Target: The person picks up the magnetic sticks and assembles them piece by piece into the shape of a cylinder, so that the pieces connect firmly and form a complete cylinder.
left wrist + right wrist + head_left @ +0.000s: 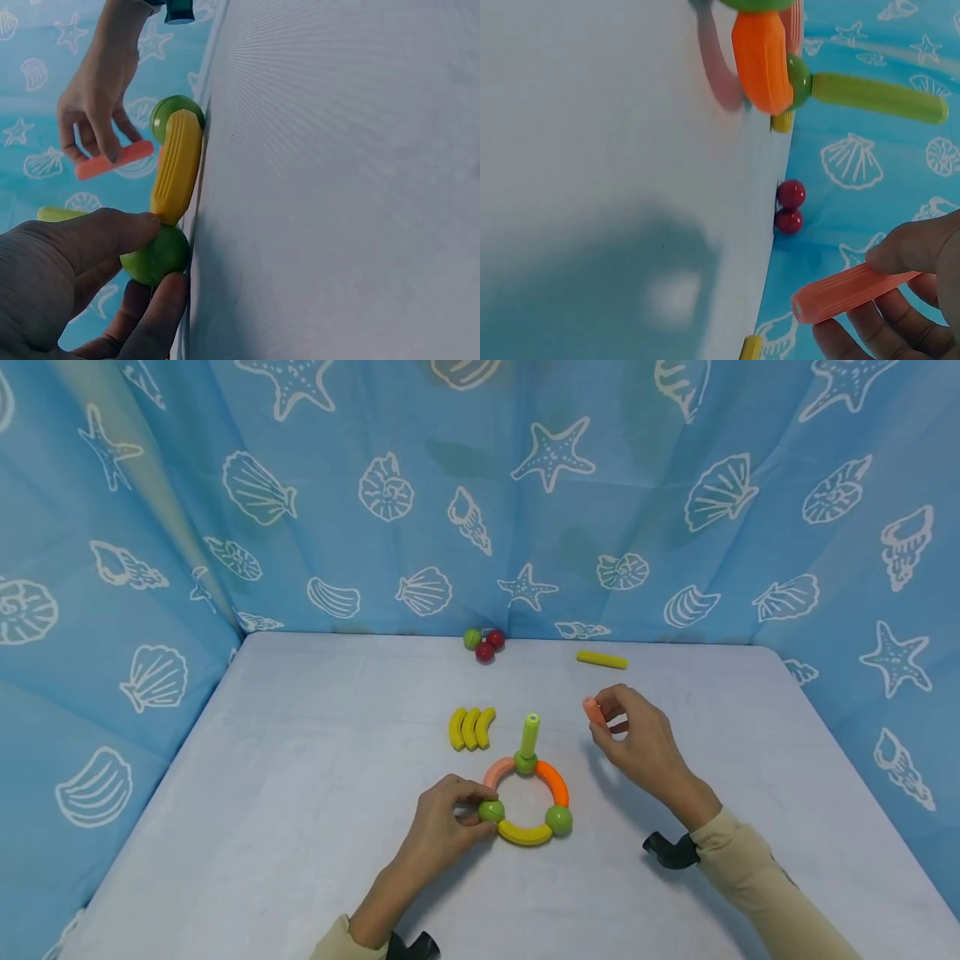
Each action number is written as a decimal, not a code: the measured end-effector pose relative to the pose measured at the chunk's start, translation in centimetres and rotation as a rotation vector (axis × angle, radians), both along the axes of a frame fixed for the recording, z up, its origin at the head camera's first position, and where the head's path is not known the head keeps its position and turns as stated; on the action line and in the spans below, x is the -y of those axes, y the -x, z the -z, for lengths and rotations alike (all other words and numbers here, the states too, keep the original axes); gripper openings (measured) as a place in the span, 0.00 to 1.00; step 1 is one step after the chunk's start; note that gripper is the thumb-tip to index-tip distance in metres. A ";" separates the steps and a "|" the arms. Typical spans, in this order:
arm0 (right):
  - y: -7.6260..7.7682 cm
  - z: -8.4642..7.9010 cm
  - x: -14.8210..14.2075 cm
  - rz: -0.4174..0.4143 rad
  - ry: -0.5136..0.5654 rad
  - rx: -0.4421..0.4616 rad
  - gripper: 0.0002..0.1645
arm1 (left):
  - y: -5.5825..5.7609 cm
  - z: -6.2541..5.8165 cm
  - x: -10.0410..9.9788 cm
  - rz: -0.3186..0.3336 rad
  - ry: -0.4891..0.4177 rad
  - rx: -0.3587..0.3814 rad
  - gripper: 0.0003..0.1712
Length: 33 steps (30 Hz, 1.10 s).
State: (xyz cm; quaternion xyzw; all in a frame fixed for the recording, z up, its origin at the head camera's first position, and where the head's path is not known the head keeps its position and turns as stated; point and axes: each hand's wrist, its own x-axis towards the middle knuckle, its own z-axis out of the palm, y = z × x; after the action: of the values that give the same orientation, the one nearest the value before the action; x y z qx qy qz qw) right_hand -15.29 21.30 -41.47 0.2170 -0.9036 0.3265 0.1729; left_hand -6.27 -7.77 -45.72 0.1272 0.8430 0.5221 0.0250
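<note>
A ring of toy building pieces lies on the table: a yellow curved stick (525, 835), an orange curved stick (553, 783) and a pink curved stick (498, 771), joined by green balls. From the ring's far ball (526, 765) a light green straight stick (530, 737) stands upright. My left hand (442, 827) pinches the ring's left green ball (156, 256) between thumb and fingers. To the right of the ring, above the table, my right hand (641, 745) holds a coral straight stick (847, 294) by thumb and fingertips, one end sticking out.
Behind the ring, several yellow curved sticks (470, 728) lie side by side. Red balls (485, 652) and a green ball (472, 638) sit at the table's far edge, near a yellow straight stick (602, 660). A blue shell-print curtain (465, 585) hangs behind.
</note>
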 end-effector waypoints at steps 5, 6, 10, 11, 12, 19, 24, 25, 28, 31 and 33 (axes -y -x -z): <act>-0.8 -0.1 0.3 -0.016 0.013 -0.031 0.24 | -0.1 -0.1 0.0 0.002 -0.007 0.000 0.18; -0.9 -0.1 0.4 -0.018 0.013 -0.035 0.24 | -0.1 -0.1 0.0 0.003 -0.008 0.000 0.18; -1.5 -0.2 0.7 -0.022 0.015 -0.043 0.24 | -0.1 -0.1 0.0 0.005 -0.011 0.001 0.18; -1.7 -0.2 0.8 -0.023 0.016 -0.042 0.24 | -0.1 -0.1 0.0 0.004 -0.011 0.002 0.18; -1.8 -0.2 0.9 -0.023 0.019 -0.040 0.24 | -0.1 -0.1 0.0 0.002 -0.009 0.002 0.18; -2.4 0.0 1.1 -0.026 0.062 -0.016 0.25 | 0.0 -0.1 0.1 -0.003 0.003 0.006 0.18; -2.9 0.0 1.2 -0.026 0.090 -0.006 0.24 | 0.1 0.0 0.0 0.002 -0.001 0.001 0.17; -3.0 0.0 1.2 -0.029 0.094 -0.007 0.24 | 0.1 0.1 0.0 0.002 -0.002 0.000 0.17; -3.3 -0.2 1.3 -0.036 0.103 -0.007 0.24 | 0.0 0.1 0.0 0.002 -0.006 -0.001 0.17; -3.5 -0.3 1.5 -0.043 0.116 -0.011 0.25 | 0.0 0.2 0.1 0.003 -0.012 -0.006 0.17; -3.7 -0.4 1.6 -0.046 0.121 -0.013 0.25 | 0.0 0.2 0.0 0.004 -0.010 -0.006 0.17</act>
State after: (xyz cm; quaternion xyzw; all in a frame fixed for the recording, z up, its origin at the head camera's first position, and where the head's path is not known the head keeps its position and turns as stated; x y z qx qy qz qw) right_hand -11.58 19.74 -41.08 0.2288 -0.8758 0.3831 0.1839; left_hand -6.30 -7.81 -45.87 0.1305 0.8402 0.5258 0.0228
